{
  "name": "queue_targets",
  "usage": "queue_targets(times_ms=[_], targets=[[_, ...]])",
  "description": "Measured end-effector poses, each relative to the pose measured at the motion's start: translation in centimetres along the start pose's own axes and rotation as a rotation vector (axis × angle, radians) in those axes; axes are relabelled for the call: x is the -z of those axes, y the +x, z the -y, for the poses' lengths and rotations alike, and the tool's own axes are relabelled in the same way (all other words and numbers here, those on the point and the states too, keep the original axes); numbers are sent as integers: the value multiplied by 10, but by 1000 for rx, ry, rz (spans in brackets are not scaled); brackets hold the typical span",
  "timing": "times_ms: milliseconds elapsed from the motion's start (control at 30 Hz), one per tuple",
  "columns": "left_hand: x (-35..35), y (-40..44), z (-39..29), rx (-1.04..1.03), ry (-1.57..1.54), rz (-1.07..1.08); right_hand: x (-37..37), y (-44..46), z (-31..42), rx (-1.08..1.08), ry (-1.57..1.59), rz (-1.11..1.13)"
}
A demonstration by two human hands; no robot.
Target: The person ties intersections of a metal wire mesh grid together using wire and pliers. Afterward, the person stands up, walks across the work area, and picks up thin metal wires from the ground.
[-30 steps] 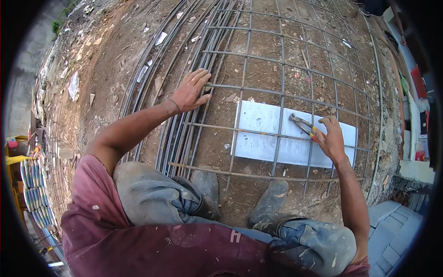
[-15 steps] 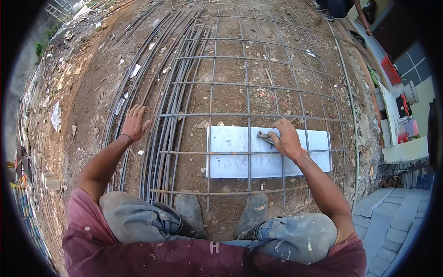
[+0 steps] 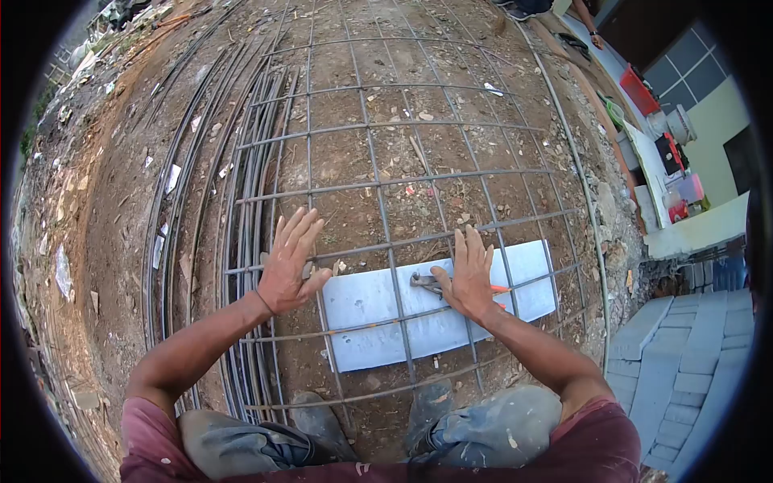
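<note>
My left hand [image 3: 288,270] is raised with its fingers spread and nothing in it, over the left part of a steel rebar grid [image 3: 314,191]. Under the grid lies a pale white panel [image 3: 362,346]. Above this panel my right hand [image 3: 469,275] stretches its fingers forward. A pair of pincers [image 3: 422,281] with orange handles is beneath the right palm; the metal jaws stick out on the left and the handles on the right. Whether the palm touches the pincers is hidden. My boots [image 3: 320,419] are at the grid's near edge.
A bundle of loose rebar [image 3: 248,173] runs along the grid's left side. Grey blocks [image 3: 684,362] are stacked at right. Near the building stand a red crate [image 3: 638,90] and a white bucket [image 3: 678,126]. Another person's hand [image 3: 596,40] shows at top right.
My left hand has come in rightward, closer to the panel. The fingers of my right hand have straightened from their curl around the pincers. The whole view has shifted and tilted.
</note>
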State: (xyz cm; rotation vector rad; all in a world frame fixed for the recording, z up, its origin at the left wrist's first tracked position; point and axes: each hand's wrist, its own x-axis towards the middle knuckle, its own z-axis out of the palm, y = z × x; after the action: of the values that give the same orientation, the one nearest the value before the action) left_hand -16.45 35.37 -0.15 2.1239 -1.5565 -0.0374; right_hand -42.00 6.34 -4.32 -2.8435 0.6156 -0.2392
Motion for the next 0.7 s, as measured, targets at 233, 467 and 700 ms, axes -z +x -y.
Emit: queue_targets(times_ms=[233,467,700], targets=[[-96,14,-76,-136,-232,418,6,11,-1,-54,19,151],[-92,26,-89,-143,-112,529,11,13,0,-89,50,52],[53,-6,-148,1011,-406,88,178,-60,26,-281,315,317]])
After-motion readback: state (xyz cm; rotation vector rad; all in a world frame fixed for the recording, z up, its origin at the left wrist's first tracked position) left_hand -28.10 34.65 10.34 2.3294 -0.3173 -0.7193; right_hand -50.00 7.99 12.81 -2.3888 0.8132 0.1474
